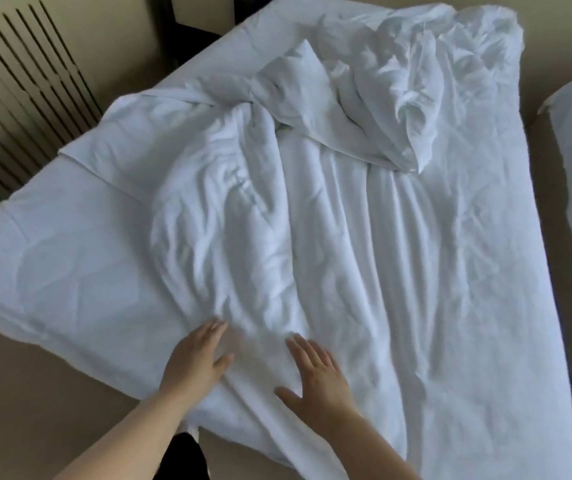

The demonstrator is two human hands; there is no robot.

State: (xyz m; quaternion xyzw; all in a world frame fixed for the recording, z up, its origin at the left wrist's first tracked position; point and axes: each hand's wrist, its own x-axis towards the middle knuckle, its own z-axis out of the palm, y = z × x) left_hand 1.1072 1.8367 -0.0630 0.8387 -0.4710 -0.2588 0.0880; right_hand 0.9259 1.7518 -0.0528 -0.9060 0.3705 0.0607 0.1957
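Hands, left hand (196,355) and right hand (315,374), press flat on the duvet (329,220); smoothing seems barely begun, far end bunched

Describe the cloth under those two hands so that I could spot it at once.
Take the big bed with its smooth white sheet. On it lies a rumpled white cover, its near end under the left hand and right hand. Unlike the flat sheet, it is ridged with long wrinkles.
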